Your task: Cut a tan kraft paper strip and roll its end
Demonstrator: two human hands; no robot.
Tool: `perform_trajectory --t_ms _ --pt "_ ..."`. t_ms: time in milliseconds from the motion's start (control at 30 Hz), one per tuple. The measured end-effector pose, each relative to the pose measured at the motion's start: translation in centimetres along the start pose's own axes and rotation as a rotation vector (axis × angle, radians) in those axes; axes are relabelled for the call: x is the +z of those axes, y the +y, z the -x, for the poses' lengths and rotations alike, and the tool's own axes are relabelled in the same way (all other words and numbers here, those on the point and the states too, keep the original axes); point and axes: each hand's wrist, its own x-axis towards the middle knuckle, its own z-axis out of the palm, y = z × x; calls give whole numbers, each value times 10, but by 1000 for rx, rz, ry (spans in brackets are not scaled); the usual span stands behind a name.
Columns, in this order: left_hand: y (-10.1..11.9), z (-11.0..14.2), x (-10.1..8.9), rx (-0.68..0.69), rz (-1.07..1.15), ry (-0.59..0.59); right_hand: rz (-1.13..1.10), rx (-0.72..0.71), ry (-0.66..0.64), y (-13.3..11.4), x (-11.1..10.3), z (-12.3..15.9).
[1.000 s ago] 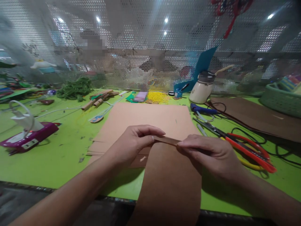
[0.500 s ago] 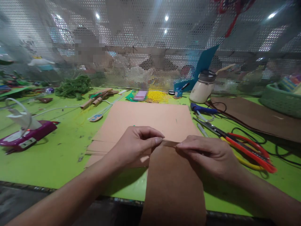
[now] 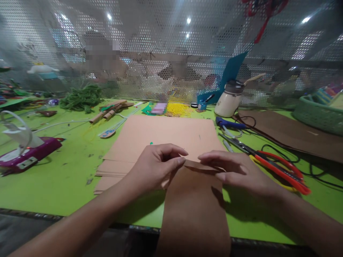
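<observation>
One brown paper strip (image 3: 197,210) reaches past the near edge of the worktop (image 3: 64,178), its folded far end pinched in my left hand (image 3: 157,162), while my right hand (image 3: 243,173), thumb and fingers apart, surrounds the fold's right end, tan paper sheets (image 3: 160,132) stacked beyond and red-handled scissors (image 3: 276,169) to the right.

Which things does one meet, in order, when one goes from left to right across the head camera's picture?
Purple power strip, bundle of green strands, left hand, brown sheet with the folded edge, right hand, red-handled scissors, green basket.
</observation>
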Motion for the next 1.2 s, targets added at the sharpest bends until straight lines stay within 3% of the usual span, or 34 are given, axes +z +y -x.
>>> perform_trajectory --t_ms 200,367,600,833,1200 --pt "-4 0 4 124 -123 -45 255 24 -11 -8 2 -6" --pt "-2 1 7 126 -173 -71 239 91 -158 -3 3 -9" --pt "-2 4 9 188 -217 -100 143 94 -141 -5 10 -10" --pt "-1 3 9 158 -184 -144 175 83 -98 -8 14 -8" --pt "-3 1 4 4 -54 -242 270 93 -84 -8 15 -8"
